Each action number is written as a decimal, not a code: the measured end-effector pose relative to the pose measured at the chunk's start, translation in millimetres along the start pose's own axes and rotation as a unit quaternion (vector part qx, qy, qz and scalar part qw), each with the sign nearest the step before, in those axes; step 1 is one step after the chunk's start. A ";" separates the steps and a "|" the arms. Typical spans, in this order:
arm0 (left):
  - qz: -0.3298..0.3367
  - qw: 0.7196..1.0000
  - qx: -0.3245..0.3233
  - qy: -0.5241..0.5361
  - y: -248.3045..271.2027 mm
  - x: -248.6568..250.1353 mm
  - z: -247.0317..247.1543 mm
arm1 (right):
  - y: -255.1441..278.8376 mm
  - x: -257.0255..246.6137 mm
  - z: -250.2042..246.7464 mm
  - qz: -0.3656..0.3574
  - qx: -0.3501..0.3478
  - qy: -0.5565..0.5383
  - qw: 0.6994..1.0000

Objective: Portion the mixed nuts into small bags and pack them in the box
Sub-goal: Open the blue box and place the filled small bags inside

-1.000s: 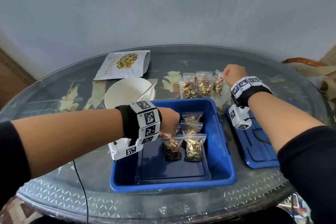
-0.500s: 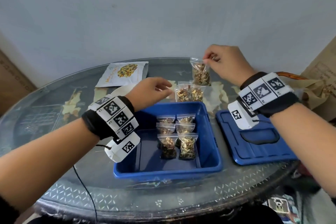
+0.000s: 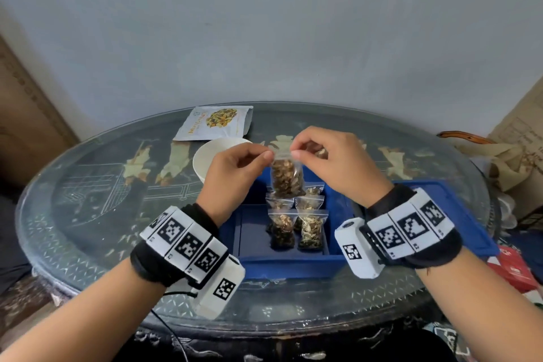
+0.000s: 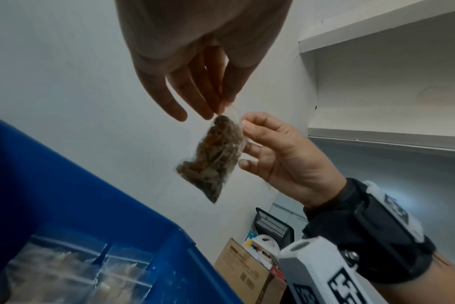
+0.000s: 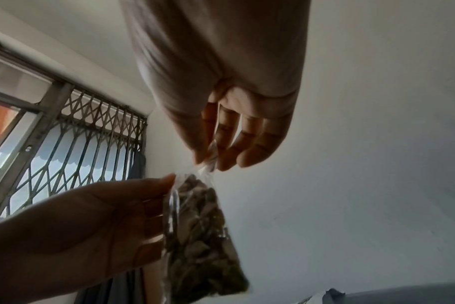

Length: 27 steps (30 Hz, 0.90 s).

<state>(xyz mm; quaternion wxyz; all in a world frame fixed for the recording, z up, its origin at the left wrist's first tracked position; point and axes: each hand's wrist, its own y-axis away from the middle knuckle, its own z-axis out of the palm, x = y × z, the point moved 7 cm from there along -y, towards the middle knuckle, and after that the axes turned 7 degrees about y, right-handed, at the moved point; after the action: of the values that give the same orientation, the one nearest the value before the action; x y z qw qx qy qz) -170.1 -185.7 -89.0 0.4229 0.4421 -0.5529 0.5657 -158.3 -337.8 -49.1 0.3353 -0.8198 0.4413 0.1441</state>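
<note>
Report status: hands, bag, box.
Left hand and right hand both pinch top edge of small nut bag, held above blue box. Filled bags already inside. Nothing in the way.

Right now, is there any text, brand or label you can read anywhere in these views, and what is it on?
Nothing reads cleanly.
Nut pouch: orange lettering beside the nut photo, too blurred to read.
Wristbands: square black-and-white marker codes and tiny characters, illegible.
Cardboard box: dark print, too small to read.
Small bag pinched by left hand and right hand: no print visible.
</note>
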 end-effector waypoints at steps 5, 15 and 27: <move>0.017 0.998 0.051 -0.013 16.2 -4.0 -9.1 | 22.9 12.7 22.0 0.099 0.017 -0.079 0.992; -0.061 0.985 0.114 0.117 39.4 -32.3 -11.1 | 55.8 18.2 52.4 0.186 0.104 -0.268 0.940; -0.008 0.993 0.114 0.038 44.5 -28.5 -11.2 | 62.5 14.2 52.8 0.163 0.150 -0.169 0.960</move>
<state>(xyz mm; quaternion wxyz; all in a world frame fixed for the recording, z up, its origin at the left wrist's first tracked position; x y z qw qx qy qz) -206.4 -175.6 -127.8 0.3949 0.4706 -0.4647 0.6377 -198.4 -335.1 -121.8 0.4963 -0.6404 0.5226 0.2653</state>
